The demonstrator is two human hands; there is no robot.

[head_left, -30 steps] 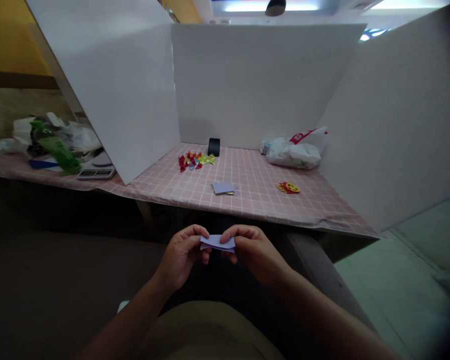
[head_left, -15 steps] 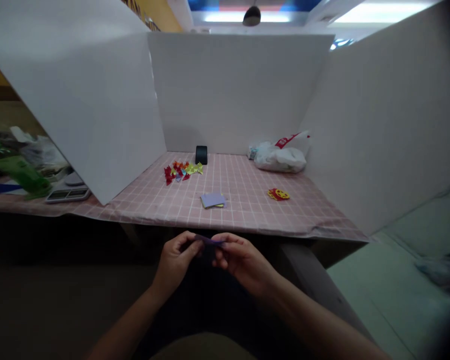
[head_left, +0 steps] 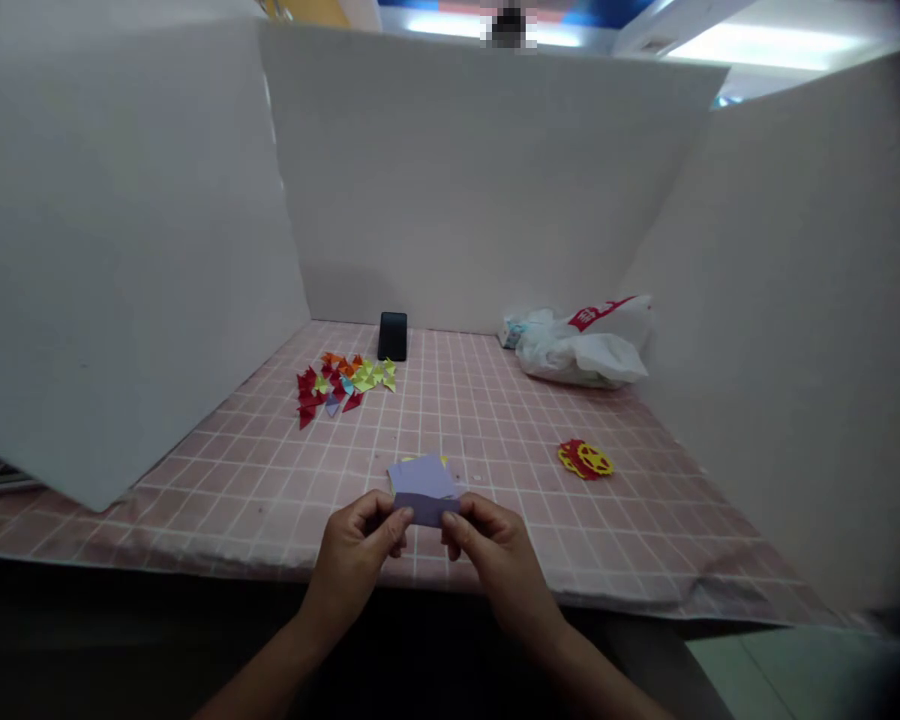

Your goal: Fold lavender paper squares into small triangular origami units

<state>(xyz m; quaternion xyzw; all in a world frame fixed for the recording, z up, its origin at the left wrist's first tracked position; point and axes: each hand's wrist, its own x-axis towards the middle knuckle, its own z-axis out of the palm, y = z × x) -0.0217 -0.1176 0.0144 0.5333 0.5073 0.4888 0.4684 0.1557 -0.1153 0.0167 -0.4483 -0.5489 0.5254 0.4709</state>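
Observation:
Both hands pinch a small folded lilac paper point(head_left: 426, 508) over the near edge of the pink checked table point(head_left: 495, 400). My left hand point(head_left: 356, 555) grips its left end and my right hand point(head_left: 495, 555) grips its right end. Just behind the held piece lies a small stack of lilac paper sheets point(head_left: 420, 474) with a yellow sheet showing under it. Farther back on the left lies a heap of several small folded paper triangles point(head_left: 341, 383) in red, yellow, orange and lilac.
A black phone point(head_left: 393, 336) stands against the back white board. A white plastic bag point(head_left: 581, 345) lies at the back right. A red and yellow paper cutout point(head_left: 585, 460) lies on the right. White boards point(head_left: 120, 260) wall the table on three sides.
The view moved closer to the table and the hands rose from below the table edge to over it. The lilac paper stays pinched in both hands.

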